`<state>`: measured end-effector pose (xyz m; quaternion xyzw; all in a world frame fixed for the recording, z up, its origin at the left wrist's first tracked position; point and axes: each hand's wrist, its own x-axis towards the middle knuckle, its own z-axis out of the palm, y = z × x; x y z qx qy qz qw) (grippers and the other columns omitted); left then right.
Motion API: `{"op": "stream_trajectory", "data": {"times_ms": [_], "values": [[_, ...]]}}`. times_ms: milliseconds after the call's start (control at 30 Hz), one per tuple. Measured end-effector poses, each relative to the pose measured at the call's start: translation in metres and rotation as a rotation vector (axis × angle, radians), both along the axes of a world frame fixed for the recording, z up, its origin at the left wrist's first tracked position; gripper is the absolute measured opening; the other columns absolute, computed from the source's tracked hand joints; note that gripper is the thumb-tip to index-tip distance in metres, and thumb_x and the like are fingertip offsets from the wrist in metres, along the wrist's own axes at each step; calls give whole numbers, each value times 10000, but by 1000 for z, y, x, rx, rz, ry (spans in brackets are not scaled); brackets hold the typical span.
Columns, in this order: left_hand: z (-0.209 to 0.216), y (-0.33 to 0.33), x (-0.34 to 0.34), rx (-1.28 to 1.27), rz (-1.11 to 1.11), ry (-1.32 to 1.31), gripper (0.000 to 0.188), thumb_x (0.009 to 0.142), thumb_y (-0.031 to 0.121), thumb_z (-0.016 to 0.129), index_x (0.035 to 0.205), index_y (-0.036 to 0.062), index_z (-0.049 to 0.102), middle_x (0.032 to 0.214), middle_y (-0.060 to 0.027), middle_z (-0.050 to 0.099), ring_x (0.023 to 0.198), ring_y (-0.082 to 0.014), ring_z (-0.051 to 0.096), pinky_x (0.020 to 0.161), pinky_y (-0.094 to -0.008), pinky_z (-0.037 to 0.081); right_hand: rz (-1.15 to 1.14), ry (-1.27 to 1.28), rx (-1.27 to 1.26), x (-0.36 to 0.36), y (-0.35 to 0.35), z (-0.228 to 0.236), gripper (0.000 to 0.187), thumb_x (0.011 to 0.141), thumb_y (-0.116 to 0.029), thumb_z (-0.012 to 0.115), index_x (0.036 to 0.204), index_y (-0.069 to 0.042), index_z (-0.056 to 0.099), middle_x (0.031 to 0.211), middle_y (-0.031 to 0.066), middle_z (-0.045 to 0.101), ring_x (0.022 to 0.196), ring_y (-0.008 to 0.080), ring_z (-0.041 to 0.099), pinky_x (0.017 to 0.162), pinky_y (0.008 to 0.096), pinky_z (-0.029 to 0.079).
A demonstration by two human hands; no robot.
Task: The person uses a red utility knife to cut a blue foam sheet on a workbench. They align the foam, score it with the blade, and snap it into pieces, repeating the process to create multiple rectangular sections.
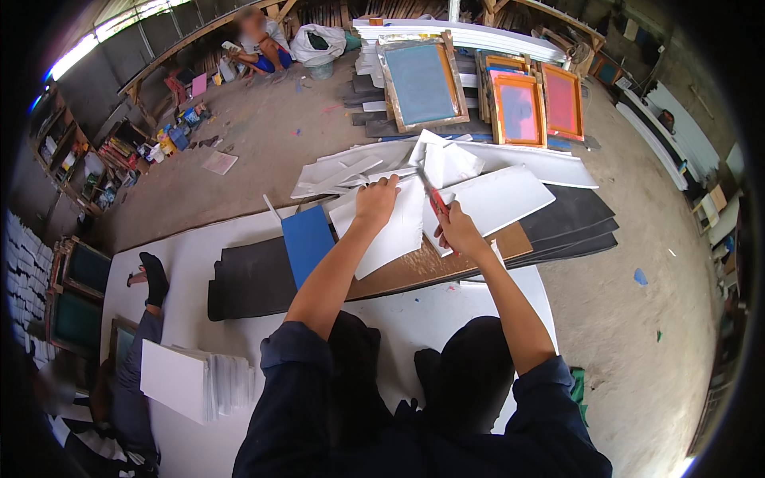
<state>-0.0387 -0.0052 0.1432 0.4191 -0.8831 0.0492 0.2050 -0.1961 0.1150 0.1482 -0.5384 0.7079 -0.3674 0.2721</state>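
My left hand [377, 202] is at the far edge of a white sheet [389, 231], its fingers bent over that edge and holding the sheet. In my right hand [460, 231] is a red-handled knife [435, 201], its grey blade pointing away from me beside the sheet's far right corner. A second white sheet [504, 203] lies to the right, under my right hand. Both lie above a brown board [414, 271] and several black sheets [251, 275]. A blue sheet [308, 240] lies left of my left forearm. White offcuts [446, 159] are heaped just beyond the blade.
Framed screens [422, 84] lean on stacked sheets beyond the offcuts. A stack of white pieces [175, 381] stands at lower left, near another person's leg [137, 342]. Another person [267, 48] sits far back by a white sack [317, 41]. Concrete floor [629, 231] extends to the right.
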Motion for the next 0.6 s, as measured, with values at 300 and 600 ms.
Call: {"op": "stream_trajectory", "data": {"times_ms": [300, 600], "values": [[-1, 1, 4, -27, -61, 111, 191, 856, 228, 522, 1001, 104, 514, 830, -106, 620, 701, -320, 617, 597, -415, 500, -86, 618, -75, 33, 0, 23, 279, 926, -278, 418, 890, -2, 430, 614, 211, 593, 622, 377, 623, 516, 432, 511], [-1, 2, 1, -45, -37, 112, 190, 852, 224, 527, 1001, 106, 512, 831, -98, 623, 703, -317, 619, 616, -420, 496, -34, 623, 74, 43, 7, 21, 242, 942, -232, 381, 914, 6, 412, 689, 194, 617, 690, 337, 642, 572, 392, 531]]}}
